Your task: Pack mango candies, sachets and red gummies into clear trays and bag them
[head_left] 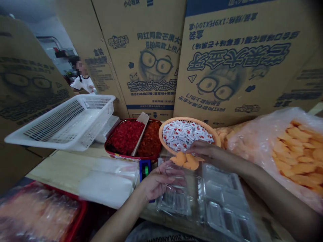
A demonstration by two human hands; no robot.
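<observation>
My left hand (161,179) reaches over a clear plastic tray (174,203), its thumb and fingers closed around several flat orange candy pieces (186,160). Just beyond these pieces, my right hand (205,149) has its fingers bent together at the near rim of a peach-coloured basket (216,137). Small white-and-red sachets (185,132) fill that basket. What the right fingertips pinch, if anything, is hidden. A second clear tray (224,198) with moulded compartments lies under my right forearm.
A red-rimmed tin (108,152) holds red and orange-red bits, with a flat scraper (140,137) across it. A white crate (75,146) stands left. Plastic bags of orange pieces (297,148) lie right. Tall cardboard boxes (151,94) wall the back; a person (84,82) is beyond.
</observation>
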